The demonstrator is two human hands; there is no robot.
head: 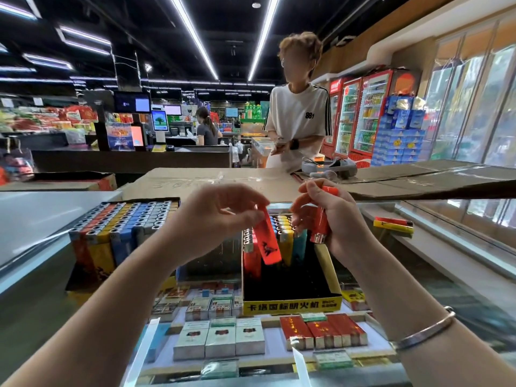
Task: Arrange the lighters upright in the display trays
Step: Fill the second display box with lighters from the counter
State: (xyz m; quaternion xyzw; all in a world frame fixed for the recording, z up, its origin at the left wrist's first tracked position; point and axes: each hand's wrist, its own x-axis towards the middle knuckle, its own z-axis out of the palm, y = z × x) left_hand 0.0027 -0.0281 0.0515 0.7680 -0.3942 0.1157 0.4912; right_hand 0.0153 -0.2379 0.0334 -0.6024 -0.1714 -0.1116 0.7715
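My left hand (220,216) pinches a red lighter (268,241) by its top, hanging tilted over the yellow-fronted display tray (291,304). My right hand (332,219) grips another red lighter (321,219) upside down, metal end pointing down, just right of the tray's rear. Several lighters (282,233) in red, yellow and blue stand upright at the back of this tray; its front part is a bare black floor. A second tray (111,233) to the left is packed with upright lighters.
Both trays stand on a glass counter (460,289) above cigarette packs. Loose lighters (393,223) lie on the glass to the right. Flattened cardboard (223,181) covers the counter behind. A person in a white shirt (298,121) stands across it.
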